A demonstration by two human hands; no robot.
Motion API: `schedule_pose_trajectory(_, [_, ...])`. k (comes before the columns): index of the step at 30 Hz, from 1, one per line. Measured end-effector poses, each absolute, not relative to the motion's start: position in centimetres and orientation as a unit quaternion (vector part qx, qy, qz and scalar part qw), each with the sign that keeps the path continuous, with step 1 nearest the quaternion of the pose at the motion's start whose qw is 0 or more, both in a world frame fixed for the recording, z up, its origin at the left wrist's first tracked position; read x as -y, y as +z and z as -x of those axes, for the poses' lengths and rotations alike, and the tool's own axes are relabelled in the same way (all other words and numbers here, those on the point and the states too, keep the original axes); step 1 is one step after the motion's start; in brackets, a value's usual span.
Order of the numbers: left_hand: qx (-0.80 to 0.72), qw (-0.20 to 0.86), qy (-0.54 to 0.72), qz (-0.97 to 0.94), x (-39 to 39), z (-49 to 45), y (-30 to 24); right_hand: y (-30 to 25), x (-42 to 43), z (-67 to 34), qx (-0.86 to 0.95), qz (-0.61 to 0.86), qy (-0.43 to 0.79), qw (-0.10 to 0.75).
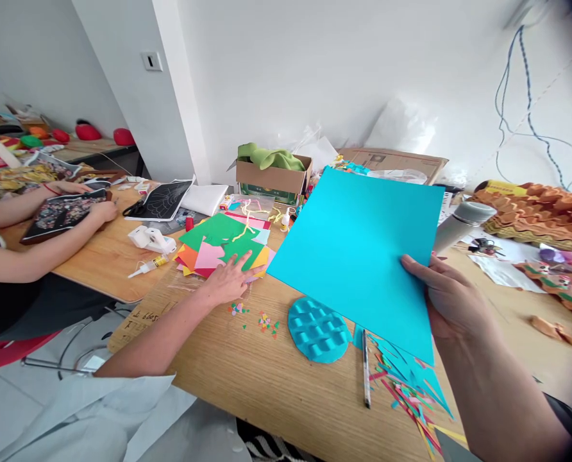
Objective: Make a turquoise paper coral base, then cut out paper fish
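Observation:
My right hand (454, 295) grips a large turquoise sheet (363, 250) by its right edge, thumb on top, and holds it tilted above the table. My left hand (231, 279) lies with fingers spread on a stack of coloured sheets (218, 228), green and pink among them. Under the lower edge of the turquoise sheet sits a turquoise disc (317, 330) with raised loops across it. A pen (365, 369) lies beside the disc. Small bits of coloured paper (267, 323) are scattered between my left hand and the disc.
Turquoise offcuts and thin strips (411, 391) lie near the front right. A grey bottle (462, 224) stands behind my right hand. A cardboard box (274, 173) is at the back. To the left, another person's hands (104, 210) rest on a dark patterned piece. A glue bottle (149, 265) lies nearby.

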State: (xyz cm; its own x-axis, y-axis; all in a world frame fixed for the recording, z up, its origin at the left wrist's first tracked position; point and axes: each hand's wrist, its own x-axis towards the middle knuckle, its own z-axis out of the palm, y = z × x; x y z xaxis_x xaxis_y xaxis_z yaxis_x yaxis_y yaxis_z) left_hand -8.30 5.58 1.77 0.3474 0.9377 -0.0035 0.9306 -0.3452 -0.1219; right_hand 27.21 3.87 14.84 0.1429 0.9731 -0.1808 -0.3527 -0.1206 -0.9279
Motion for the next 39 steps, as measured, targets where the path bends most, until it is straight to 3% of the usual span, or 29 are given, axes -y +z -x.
schedule_pose_trajectory(18, [0.612,0.078,-0.006,0.787,-7.7,7.9,2.3,14.2,-2.8,-27.7,0.31,0.512,0.587,0.545])
schedule_pose_trajectory(33, [0.582,-0.036,0.047,0.811,-7.7,9.1,2.6,12.1,-1.7,-28.4,0.319,0.5,0.64,0.489])
schedule_pose_trajectory(39, [0.553,-0.08,0.072,0.826,-8.4,10.2,4.0,12.0,-1.0,-27.7,0.3,0.493,0.643,0.503])
